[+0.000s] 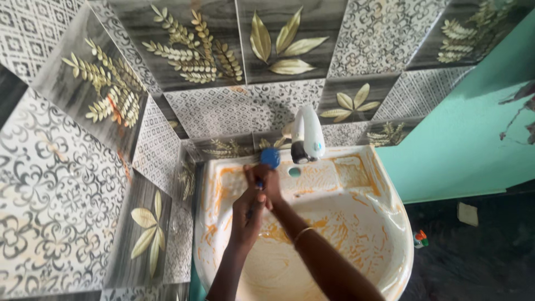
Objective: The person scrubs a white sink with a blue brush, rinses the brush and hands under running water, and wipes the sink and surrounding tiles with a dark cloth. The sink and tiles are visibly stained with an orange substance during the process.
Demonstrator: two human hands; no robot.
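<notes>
Blue-headed brush (270, 158) stood at back of washbasin (390, 195), just left of white tap (307, 134). We wrapped fingers of left hand (248, 214) and right hand (267, 181) tight round handle. Judged: firm two-handed strokes, bristles pressed onto orange stains by tap.

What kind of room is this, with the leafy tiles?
Most likely a bathroom or washroom. A white wall-mounted washbasin, smeared with orange stains, sits below a white tap, and patterned tiles cover the wall around it.
</notes>
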